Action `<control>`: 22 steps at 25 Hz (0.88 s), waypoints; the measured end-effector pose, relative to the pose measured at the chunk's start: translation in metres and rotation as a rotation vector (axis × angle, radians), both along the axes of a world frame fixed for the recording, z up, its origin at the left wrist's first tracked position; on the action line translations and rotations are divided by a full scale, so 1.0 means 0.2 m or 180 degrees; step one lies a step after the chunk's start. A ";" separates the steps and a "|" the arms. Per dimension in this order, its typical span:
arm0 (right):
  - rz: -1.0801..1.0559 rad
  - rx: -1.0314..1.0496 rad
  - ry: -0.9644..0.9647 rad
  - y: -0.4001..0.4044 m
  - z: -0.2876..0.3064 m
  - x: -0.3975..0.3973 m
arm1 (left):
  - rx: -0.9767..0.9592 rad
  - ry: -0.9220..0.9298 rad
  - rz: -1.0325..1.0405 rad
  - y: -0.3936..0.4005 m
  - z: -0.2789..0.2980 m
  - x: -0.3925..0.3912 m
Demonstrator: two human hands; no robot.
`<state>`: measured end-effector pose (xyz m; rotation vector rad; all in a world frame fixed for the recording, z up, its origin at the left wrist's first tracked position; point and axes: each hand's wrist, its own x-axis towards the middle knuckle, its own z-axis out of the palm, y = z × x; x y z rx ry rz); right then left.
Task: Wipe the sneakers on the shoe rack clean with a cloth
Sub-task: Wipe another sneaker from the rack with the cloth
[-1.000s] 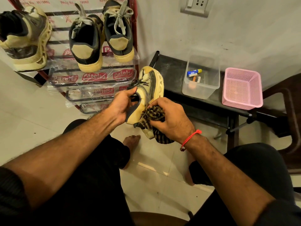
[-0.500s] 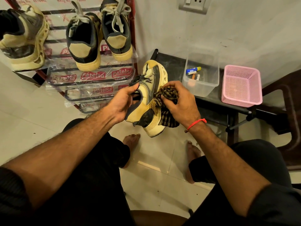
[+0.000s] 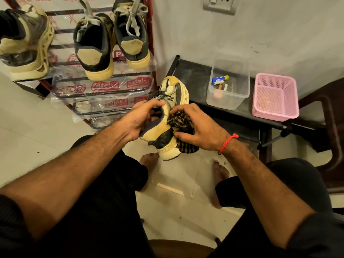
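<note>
Against sneaker (image 3: 167,116): right hand (image 3: 201,127) presses cloth (image 3: 181,122).

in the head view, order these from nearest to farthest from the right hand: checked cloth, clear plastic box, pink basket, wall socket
1. checked cloth: bunched under the right hand, pressed against the sneaker.
2. clear plastic box: on the black bench, up and to the right of the hand.
3. pink basket: further right on the same bench.
4. wall socket: high on the wall, farthest.

We count four sneakers: three on the shoe rack (image 3: 104,79), at (image 3: 24,43), (image 3: 95,47) and (image 3: 132,34), and one held (image 3: 167,116). We see one checked cloth (image 3: 181,121), one clear plastic tub (image 3: 229,86), one pink basket (image 3: 275,99) and one wall socket (image 3: 220,4).
</note>
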<state>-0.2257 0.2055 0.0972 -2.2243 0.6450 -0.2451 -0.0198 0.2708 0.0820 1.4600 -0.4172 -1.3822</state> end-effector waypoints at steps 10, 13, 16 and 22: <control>-0.0168 -0.0473 -0.0909 0.05 0.04 0.02 | -0.0093 0.0451 -0.0265 0.01 0.02 0.00; -0.0882 -0.0573 -0.1021 -0.02 0.02 0.02 | 0.0005 0.0499 -0.0402 0.02 0.03 -0.02; -0.1396 -0.0472 -0.1009 -0.10 0.01 -0.02 | 0.0030 0.0456 -0.0464 0.03 0.03 -0.04; -0.0315 -0.0168 -0.0937 0.11 0.03 0.01 | -0.0099 0.0096 -0.0241 0.02 0.02 -0.04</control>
